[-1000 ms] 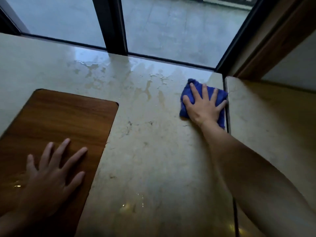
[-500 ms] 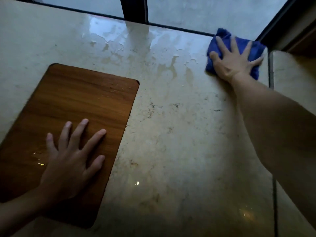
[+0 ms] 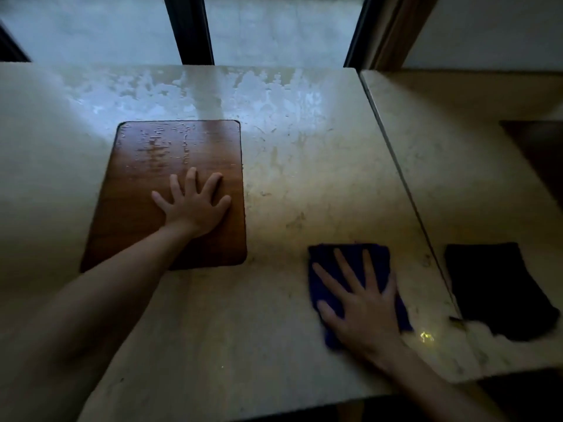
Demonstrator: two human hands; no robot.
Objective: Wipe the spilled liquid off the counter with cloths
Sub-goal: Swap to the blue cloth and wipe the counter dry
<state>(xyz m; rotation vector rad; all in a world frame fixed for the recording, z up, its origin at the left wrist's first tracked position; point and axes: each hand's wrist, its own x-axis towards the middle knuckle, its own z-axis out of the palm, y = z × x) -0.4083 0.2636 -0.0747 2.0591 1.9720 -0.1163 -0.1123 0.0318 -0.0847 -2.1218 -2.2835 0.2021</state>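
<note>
A folded blue cloth (image 3: 377,260) lies on the marble counter (image 3: 289,184) near its front right. My right hand (image 3: 359,303) presses flat on the cloth with fingers spread. My left hand (image 3: 195,205) rests flat, fingers spread, on a brown wooden board (image 3: 146,184) set in the counter's middle left. Spilled liquid (image 3: 259,89) shows as pale wet patches along the counter's far edge by the window, and droplets (image 3: 158,147) sit on the board's far end.
A dark cloth (image 3: 493,287) lies on the adjoining counter section at the right, past a seam (image 3: 405,184). A window with a dark frame post (image 3: 189,28) runs behind the counter. The counter's front edge is close to me.
My right hand has dragged the blue cloth from the far right corner by the window back toward the front edge. My left hand stays on the board. The camera view has shifted.
</note>
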